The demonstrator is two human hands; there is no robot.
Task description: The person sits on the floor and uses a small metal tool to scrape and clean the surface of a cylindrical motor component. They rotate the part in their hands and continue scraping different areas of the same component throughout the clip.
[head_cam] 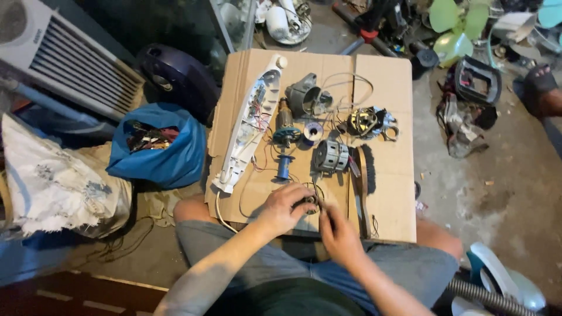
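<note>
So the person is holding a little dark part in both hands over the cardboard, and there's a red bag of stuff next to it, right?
Almost. The bag is blue, not red, as the head view shows. The rest is right: the left hand and right hand hold a small dark part over the cardboard.

We log a cardboard sheet [386, 76] across the lap. On it: long housing [249, 126] at nine o'clock, motor casing [304, 96] at twelve, wound stator [364, 122] at two, brush [364, 175] at four. Bag [158, 149] lies off-sheet at nine.
</note>
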